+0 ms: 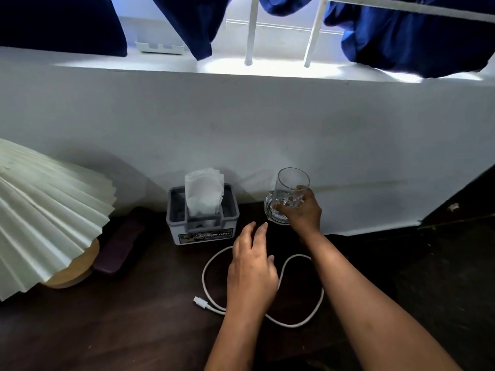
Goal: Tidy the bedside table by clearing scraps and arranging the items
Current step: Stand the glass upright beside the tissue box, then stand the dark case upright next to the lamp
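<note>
My right hand [301, 210] grips a clear glass mug [290, 187] near its base, at the back of the dark wooden bedside table [120, 330], close to the white wall. My left hand [250, 266] hovers open, fingers spread, over a looped white charging cable [214, 266] whose plug [200, 301] lies toward the front. A grey tissue box [201, 226] with a white tissue sticking up stands left of the mug.
A pleated white lampshade [45, 215] on a round wooden base [72, 271] fills the left side. A dark flat case [120, 242] lies between lamp and tissue box. Blue curtains [401, 36] hang above a window ledge. The table's right edge drops to a dark floor.
</note>
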Demonstrator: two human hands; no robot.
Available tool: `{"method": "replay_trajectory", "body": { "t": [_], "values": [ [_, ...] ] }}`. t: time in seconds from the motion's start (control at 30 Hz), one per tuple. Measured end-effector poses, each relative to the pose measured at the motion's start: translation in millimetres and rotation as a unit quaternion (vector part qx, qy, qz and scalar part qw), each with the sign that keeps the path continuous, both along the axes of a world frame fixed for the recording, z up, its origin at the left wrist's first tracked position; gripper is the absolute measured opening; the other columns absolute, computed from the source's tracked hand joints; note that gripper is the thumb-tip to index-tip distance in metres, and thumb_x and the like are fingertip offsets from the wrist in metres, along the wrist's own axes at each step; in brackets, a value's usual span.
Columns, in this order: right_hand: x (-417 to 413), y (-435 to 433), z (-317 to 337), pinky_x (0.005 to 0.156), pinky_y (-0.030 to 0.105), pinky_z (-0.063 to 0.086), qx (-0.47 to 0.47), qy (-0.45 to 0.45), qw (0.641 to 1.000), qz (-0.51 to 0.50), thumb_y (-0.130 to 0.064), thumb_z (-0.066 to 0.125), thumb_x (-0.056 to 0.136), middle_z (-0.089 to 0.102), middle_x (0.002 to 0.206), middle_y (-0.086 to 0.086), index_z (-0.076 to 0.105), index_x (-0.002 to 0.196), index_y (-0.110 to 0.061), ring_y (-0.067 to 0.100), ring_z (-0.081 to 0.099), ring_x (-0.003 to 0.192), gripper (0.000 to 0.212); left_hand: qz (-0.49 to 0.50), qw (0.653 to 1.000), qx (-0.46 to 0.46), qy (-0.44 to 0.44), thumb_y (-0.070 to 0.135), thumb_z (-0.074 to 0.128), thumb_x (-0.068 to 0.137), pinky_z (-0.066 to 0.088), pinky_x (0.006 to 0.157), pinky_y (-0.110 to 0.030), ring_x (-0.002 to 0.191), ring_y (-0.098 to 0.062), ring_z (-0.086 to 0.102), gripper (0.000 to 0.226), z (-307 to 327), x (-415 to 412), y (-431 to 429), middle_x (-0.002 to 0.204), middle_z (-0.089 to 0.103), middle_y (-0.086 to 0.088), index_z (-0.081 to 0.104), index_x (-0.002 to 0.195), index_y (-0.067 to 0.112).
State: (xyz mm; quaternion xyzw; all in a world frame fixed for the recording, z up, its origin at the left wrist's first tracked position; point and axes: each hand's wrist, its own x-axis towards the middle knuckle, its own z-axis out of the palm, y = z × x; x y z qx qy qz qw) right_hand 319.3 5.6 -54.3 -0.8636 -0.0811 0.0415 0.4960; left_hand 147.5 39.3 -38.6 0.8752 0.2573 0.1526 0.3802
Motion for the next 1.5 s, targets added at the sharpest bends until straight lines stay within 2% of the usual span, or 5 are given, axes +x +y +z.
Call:
{"method": "replay_trajectory", "body": {
  "t": [0.33,0.67,1.17,1.37,1.5],
  "values": [
    [-36,-6,32,0.087,0.023,0.041,0.083,0.089,0.987,-0.101,-0.012,0.077,0.071,0.051,0.133,0.018,0.028,0.138,-0.002,0.030,0.053,0.119,0.084,-0.001,0.995,0.024,0.100,0.016,0.049,0.088,0.037,0.104,-0.032,0.132,-0.016,0.033,0.045,4,-31,24,0.142,0.037,0.006,0.044,0.133,0.024],
    [-171,63,12,0.073,0.044,0.051,0.055,0.184,0.969,0.157,-0.018,0.062,0.069,0.063,0.068,0.001,0.058,0.064,-0.025,0.032,0.065,0.077,0.009,0.246,0.958,0.055,0.136,0.017,0.053,0.087,0.038,0.100,-0.037,0.130,-0.022,0.035,0.043,-2,-105,107,0.138,0.042,-0.002,0.045,0.129,0.019],
    [-194,120,-4,0.081,0.029,0.047,-0.040,0.200,0.924,0.324,-0.018,0.061,0.082,0.060,0.097,-0.001,0.062,0.111,-0.015,0.014,0.057,0.090,0.029,0.222,0.940,0.121,0.228,0.020,0.053,0.089,0.038,0.103,-0.042,0.139,-0.033,0.020,0.074,-32,-113,163,0.150,0.024,-0.015,0.009,0.148,0.027],
    [-201,127,-1,0.095,0.036,0.048,0.003,0.261,0.908,0.327,-0.027,0.057,0.088,0.059,0.120,0.002,0.049,0.130,-0.018,0.018,0.056,0.109,0.044,0.244,0.957,0.030,0.153,0.019,0.043,0.092,0.027,0.111,-0.043,0.131,-0.041,0.033,0.058,-25,-102,163,0.141,0.038,-0.024,0.020,0.145,0.013],
    [-204,130,8,0.078,0.032,0.050,0.113,0.391,0.854,0.324,-0.028,0.045,0.096,0.058,0.109,-0.007,0.040,0.135,-0.022,0.012,0.059,0.093,0.040,0.335,0.902,-0.271,-0.010,0.021,0.038,0.096,0.045,0.094,-0.041,0.112,-0.036,0.054,0.035,-16,-95,157,0.124,0.056,-0.018,0.039,0.129,0.011]
  ]
}}
